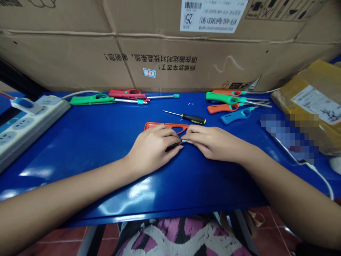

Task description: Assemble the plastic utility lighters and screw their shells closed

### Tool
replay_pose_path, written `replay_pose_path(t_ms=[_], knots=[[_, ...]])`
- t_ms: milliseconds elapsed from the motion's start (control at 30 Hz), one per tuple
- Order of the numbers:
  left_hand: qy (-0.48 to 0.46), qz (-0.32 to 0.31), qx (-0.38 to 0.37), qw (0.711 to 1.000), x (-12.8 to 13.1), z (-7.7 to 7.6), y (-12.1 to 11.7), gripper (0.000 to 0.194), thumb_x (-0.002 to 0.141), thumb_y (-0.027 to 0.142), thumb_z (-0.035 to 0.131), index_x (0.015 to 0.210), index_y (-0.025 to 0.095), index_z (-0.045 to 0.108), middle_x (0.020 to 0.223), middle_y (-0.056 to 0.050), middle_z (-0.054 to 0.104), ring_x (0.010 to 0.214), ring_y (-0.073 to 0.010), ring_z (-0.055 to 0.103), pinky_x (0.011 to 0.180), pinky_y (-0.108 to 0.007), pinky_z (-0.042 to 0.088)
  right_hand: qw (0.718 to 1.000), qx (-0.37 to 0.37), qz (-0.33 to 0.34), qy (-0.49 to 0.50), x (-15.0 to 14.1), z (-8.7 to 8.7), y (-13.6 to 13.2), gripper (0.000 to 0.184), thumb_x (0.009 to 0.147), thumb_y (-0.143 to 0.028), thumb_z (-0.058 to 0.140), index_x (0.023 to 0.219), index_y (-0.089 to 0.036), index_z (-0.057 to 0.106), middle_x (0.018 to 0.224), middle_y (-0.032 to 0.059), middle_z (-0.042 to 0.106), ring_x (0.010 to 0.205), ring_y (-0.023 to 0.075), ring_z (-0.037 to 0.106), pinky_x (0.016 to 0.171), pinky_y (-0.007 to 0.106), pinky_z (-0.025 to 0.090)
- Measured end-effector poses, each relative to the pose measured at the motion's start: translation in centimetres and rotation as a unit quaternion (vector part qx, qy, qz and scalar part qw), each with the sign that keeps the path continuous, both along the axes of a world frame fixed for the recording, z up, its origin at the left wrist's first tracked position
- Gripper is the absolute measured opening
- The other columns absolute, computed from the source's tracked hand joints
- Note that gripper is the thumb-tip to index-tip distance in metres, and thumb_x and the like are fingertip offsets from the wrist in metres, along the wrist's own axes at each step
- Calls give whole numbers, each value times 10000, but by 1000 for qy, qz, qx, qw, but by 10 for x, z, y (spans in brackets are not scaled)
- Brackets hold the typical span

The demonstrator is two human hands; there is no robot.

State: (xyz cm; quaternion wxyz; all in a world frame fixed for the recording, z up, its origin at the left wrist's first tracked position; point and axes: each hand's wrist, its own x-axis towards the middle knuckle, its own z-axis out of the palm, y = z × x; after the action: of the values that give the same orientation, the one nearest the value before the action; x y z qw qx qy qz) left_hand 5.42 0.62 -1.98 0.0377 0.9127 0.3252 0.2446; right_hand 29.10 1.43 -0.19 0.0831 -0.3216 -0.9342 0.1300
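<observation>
Both my hands rest on the blue table (87, 142) at its middle, fingertips meeting. My left hand (153, 147) is curled over a small dark part with a metal tip (176, 145); its fingers are closed on it. My right hand (210, 142) pinches the same part's tip from the right. Just behind my fingers lies an orange lighter shell (165, 126), partly hidden by them. A black-and-yellow screwdriver (188, 117) lies behind that, untouched.
Green and red stick lighters (117, 97) lie at the back left, several more in green, orange and blue (230, 105) at the back right. A white power strip (23, 121) sits at the left edge. Cardboard boxes (160, 46) wall the back; a yellow parcel (311, 96) stands right.
</observation>
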Motion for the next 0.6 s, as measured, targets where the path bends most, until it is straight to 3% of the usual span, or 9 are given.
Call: replay_pose_path(t_ms=[300,600], knots=[[-46,29,0,999,5,1,0,156,933,308,664,923,185,760,991,-44,777,896,-214,696,809,-355,563,1000,17,3,6,2,2,0,362,981,-98,401,1204,-176,675,1227,107,673,1035,217,682,864,340,558],[-78,-6,-2,997,5,-2,2,167,968,264,626,932,164,755,954,-39,769,875,-200,698,843,-355,548,996,29,21,85,2,-3,0,291,1016,-151,442,1171,-145,687,1154,121,698,1041,225,680,895,354,559]])
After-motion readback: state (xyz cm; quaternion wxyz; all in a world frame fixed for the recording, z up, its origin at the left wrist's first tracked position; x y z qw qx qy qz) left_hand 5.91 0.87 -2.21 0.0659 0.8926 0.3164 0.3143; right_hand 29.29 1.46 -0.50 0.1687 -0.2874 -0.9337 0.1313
